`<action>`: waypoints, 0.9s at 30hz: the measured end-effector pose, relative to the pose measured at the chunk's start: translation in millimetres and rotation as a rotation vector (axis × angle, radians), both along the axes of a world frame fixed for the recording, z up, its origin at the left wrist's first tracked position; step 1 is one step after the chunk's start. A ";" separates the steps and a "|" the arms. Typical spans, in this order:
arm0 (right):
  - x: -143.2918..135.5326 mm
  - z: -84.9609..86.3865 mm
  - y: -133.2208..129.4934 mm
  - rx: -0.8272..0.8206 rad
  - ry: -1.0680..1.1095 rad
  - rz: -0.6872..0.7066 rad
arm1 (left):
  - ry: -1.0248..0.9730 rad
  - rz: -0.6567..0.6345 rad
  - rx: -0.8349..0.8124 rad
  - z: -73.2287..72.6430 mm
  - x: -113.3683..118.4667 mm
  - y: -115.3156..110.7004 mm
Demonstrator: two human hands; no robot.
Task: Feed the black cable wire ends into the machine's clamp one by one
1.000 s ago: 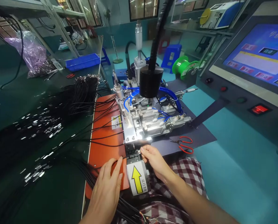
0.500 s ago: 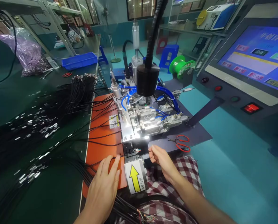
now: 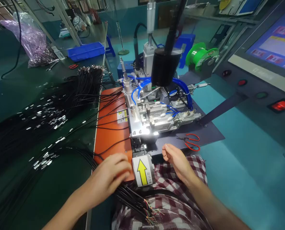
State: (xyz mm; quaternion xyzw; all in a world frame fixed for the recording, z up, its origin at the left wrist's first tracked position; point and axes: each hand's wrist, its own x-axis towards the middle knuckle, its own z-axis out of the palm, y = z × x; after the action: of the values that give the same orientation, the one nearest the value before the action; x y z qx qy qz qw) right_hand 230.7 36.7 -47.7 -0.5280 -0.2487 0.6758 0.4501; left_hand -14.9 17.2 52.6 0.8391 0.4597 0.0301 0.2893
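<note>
Over black cable bundle (image 3: 130, 195), left hand (image 3: 111, 174) half-curled, hold unclear; near machine (image 3: 163, 123), right hand (image 3: 177, 160) curled closed, empty.

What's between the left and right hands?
In the head view, the cover with the yellow arrow lies between the left hand and the right hand.

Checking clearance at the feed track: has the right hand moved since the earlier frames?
Yes. Against the arrow-labelled cover, the right hand has shifted to the right, farther from the track.
</note>
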 end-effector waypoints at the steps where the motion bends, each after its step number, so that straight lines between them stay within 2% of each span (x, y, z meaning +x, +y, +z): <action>1: 0.9 2.3 -0.6 0.003 -0.004 0.001 | 0.023 -0.081 -0.083 6.8 0.0 -5.2; 3: 1.1 7.7 -1.5 0.010 -0.015 0.002 | 0.024 -0.067 -0.149 14.7 1.3 -14.3; 5: -1.7 15.0 -2.7 0.039 -0.036 0.016 | -0.113 0.038 -0.235 14.8 3.5 -17.9; 7: -6.8 24.7 -5.0 0.103 -0.068 0.064 | -0.279 0.217 -0.271 9.9 6.2 -15.8; 9: -13.0 36.0 -8.9 0.190 -0.104 0.155 | -0.365 0.376 -0.238 3.3 9.4 -11.1; 11: -18.7 46.4 -13.6 0.259 -0.128 0.252 | -0.367 0.428 -0.192 -2.9 12.8 -7.2; 14: -25.0 55.7 -18.7 0.345 -0.249 0.322 | -0.341 0.407 -0.139 -10.0 16.9 -5.7; 17: -28.1 57.2 -19.4 0.397 -0.332 0.309 | -0.309 0.389 -0.103 -12.3 21.4 -6.2; 22: -27.9 56.2 -18.5 0.407 -0.334 0.292 | -0.314 0.259 -0.041 -1.8 38.0 3.9; 24: -26.3 56.4 -18.4 0.404 -0.307 0.283 | -0.349 0.215 -0.067 2.7 45.2 10.8; 27: -23.3 55.7 -17.5 0.371 -0.223 0.244 | -0.428 0.267 -0.135 3.3 51.7 17.1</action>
State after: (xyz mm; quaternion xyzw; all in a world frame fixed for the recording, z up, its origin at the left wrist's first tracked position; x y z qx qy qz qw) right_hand 207.5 19.2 8.0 -0.4738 -0.4785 0.6056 0.4240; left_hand 36.8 34.4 56.0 0.7241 0.4957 0.2142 0.4290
